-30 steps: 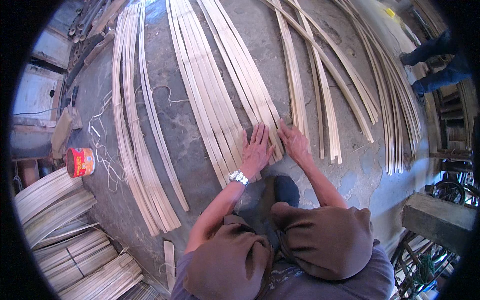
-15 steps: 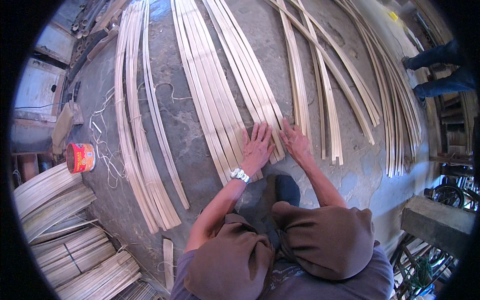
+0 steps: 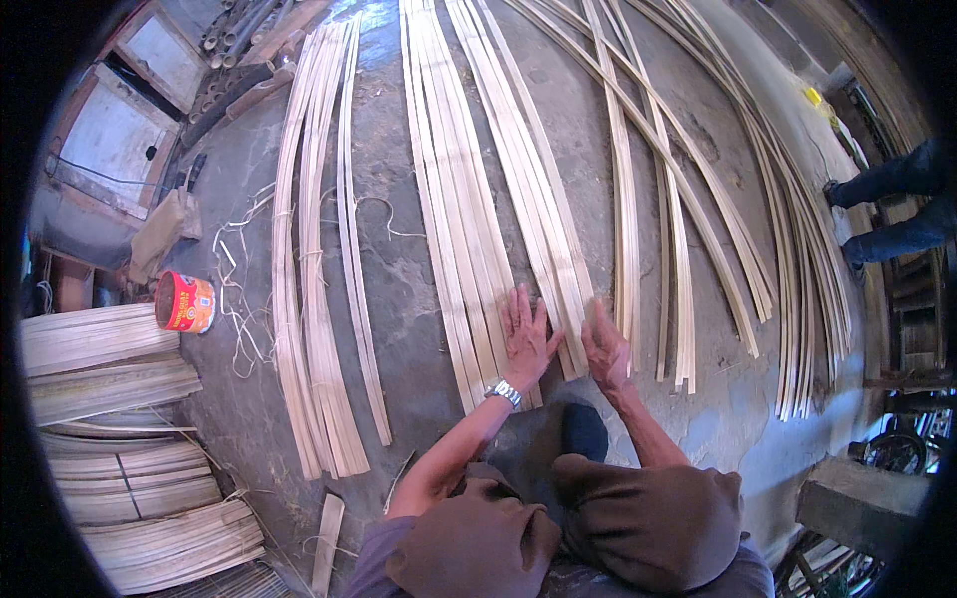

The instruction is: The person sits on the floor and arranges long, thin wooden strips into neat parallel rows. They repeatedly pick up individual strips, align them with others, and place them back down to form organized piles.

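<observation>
My left hand (image 3: 528, 344) lies palm down, fingers stretched, across the near ends of long pale strips that look like split bamboo. Beneath and left of it runs one flat group of these strips (image 3: 454, 199). A narrower group of strips (image 3: 538, 219) passes between my two hands. My right hand (image 3: 605, 347) rests on its edge along the right side of that narrower group, the fingers extended and holding nothing. A silver watch (image 3: 504, 392) is on my left wrist.
More strips (image 3: 317, 249) lie to the left, and loose crossing strips (image 3: 678, 199) to the right. A red tin (image 3: 185, 302) stands near stacked bundles (image 3: 120, 468) at the lower left. A person's legs (image 3: 892, 209) are at the right edge. A concrete block (image 3: 857, 498) is at the lower right.
The view has shifted, so the scene sits lower and further right. My right hand has turned from lying flat to standing on its edge beside the strips. My left hand stays flat on them.
</observation>
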{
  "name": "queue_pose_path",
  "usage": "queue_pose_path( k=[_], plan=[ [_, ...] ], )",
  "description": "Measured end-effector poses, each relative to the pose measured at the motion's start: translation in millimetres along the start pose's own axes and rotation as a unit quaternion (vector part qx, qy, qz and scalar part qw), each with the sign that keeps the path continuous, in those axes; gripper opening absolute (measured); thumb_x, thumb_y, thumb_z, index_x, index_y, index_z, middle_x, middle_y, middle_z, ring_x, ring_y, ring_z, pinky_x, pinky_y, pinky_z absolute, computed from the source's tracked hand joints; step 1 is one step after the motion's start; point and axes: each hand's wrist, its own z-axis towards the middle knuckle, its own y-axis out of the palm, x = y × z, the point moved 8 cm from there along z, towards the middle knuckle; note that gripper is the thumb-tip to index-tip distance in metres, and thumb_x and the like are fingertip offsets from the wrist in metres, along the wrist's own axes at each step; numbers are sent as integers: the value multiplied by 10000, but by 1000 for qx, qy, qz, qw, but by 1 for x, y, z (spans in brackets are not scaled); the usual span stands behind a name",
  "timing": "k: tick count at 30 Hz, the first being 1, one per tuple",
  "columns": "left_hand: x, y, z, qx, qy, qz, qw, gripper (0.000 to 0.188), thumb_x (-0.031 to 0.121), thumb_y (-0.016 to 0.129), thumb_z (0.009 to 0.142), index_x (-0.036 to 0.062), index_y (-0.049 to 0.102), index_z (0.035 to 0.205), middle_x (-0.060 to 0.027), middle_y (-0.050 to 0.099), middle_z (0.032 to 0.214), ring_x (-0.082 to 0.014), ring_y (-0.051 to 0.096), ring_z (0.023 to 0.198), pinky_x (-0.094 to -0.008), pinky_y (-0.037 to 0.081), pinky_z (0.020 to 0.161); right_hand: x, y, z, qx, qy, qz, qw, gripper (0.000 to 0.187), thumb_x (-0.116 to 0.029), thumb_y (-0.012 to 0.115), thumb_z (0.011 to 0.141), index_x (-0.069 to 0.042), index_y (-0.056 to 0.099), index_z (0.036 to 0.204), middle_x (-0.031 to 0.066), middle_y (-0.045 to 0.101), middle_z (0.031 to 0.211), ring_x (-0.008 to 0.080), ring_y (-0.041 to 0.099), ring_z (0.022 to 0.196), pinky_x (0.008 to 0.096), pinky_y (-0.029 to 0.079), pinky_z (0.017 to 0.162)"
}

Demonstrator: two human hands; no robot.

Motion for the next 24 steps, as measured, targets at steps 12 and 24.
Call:
queue_pose_path(
  k=[12, 24],
  plan=[
    [-15, 15, 12, 63, -57, -35, 996, 429, 226, 725, 807, -8, 512, 1096, -253, 145, 1579, -431, 69, 1478, -552, 88, 1187, 13, 41, -4, -117, 121, -1, 986, 491, -219, 599, 964, -2, 488, 1390, 279, 661, 1033, 348, 684, 914, 398, 532, 778],
    [-41, 1, 13, 117, -228, -176, 951, 199, 177, 663, 833, 11, 610, 930, -254, 416, 1421, -415, 310, 1351, -504, 207, 1152, -19, 30, -2, -83, 91, -4, 992, 515, -219, 599, 956, -23, 464, 1413, 285, 647, 1099, 367, 671, 1001, 402, 526, 838]
  ],
)
